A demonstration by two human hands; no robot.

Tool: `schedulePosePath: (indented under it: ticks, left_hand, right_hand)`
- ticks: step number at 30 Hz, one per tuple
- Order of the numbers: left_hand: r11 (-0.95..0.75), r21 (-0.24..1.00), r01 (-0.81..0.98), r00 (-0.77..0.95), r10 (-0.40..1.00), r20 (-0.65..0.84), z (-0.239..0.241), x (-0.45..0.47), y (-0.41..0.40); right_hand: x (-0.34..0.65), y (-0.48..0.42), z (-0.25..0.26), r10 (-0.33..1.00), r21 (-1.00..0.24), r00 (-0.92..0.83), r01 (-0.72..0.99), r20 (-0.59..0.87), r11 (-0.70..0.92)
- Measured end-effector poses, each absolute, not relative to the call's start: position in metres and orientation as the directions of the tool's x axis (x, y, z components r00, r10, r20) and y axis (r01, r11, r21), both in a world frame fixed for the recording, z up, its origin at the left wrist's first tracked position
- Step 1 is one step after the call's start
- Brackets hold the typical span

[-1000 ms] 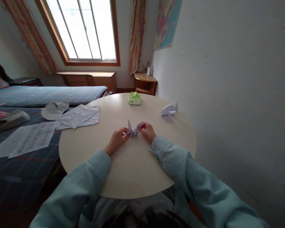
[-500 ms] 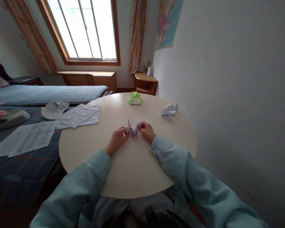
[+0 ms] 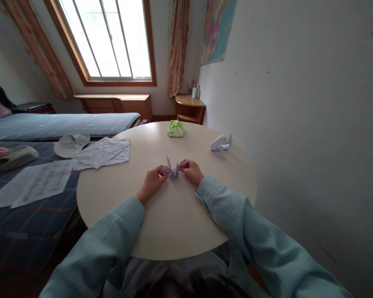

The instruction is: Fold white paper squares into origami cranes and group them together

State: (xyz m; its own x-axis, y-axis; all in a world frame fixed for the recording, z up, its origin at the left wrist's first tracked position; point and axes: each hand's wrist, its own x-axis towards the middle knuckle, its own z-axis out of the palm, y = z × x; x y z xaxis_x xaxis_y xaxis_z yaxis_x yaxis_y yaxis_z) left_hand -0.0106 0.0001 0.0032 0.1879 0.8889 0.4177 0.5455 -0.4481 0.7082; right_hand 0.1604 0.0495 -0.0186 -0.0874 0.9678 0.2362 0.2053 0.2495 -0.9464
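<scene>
A small pale-lilac origami crane (image 3: 173,171) is held low over the round cream table (image 3: 180,223), between my two hands. My left hand (image 3: 153,180) pinches the wing on the left side, fingers closed on it. On the other side my right hand (image 3: 192,170) pinches the right wing between thumb and fingers. One thin paper point sticks up from the crane's far side. Its folded middle shows between the hands; the wing tips are partly covered by my fingers.
A second folded paper figure (image 3: 220,143) rests at the table's right. At the back stands a green tissue pack (image 3: 176,128). Creased white sheets (image 3: 107,152) overlap the left edge, beside printed pages (image 3: 43,182) and a white cap (image 3: 72,144) on the bed. A wall (image 3: 298,124) bounds the right.
The crane's wings are spread a little wider and flatter, with my left hand shifted slightly left. My right hand stays almost in place. The view has tilted very slightly.
</scene>
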Motion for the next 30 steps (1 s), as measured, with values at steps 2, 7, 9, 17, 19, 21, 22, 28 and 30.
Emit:
schedulePosePath:
  ticks: [2,7,9,17,19,21,22,28,30]
  left_hand:
    - [-0.437,0.736,0.517,0.16,0.894,0.419,0.003,-0.011,0.001]
    - [-0.393,0.858,0.331,0.066,0.917,0.394,0.004,-0.01,0.003]
    - [-0.352,0.905,0.24,0.07,0.936,0.346,0.004,-0.009,0.003]
    - [-0.294,0.948,0.119,0.048,0.956,0.29,0.001,-0.009,0.006]
    - [-0.313,0.939,0.141,0.049,0.95,0.309,0.001,-0.01,0.007]
    - [-0.324,0.931,0.168,0.044,0.946,0.321,0.0,-0.01,0.008]
    - [-0.323,0.929,0.179,0.032,0.946,0.322,0.0,-0.01,0.008]
    - [-0.293,0.915,0.277,-0.095,0.94,0.329,-0.003,-0.014,0.012]
    - [-0.29,0.908,0.304,-0.1,0.938,0.333,-0.003,-0.015,0.012]
  right_hand:
    - [0.16,0.049,-0.018,0.954,-0.942,-0.108,0.163,0.278,0.293]
    - [0.16,0.051,-0.015,0.958,-0.96,-0.069,-0.004,0.278,0.279]
    - [0.16,0.05,-0.013,0.961,-0.962,-0.05,-0.044,0.271,0.269]
    - [0.157,0.038,-0.002,0.953,-0.96,-0.123,-0.08,0.278,0.269]
    - [0.156,0.037,-0.002,0.952,-0.961,-0.14,-0.075,0.273,0.265]
    - [0.156,0.037,-0.001,0.952,-0.961,-0.132,-0.06,0.277,0.272]
    - [0.156,0.037,-0.001,0.951,-0.958,-0.114,-0.046,0.286,0.283]
    - [0.158,0.032,0.004,0.93,-0.929,0.036,0.078,0.365,0.362]
    - [0.157,0.029,0.007,0.937,-0.936,0.004,0.046,0.35,0.35]
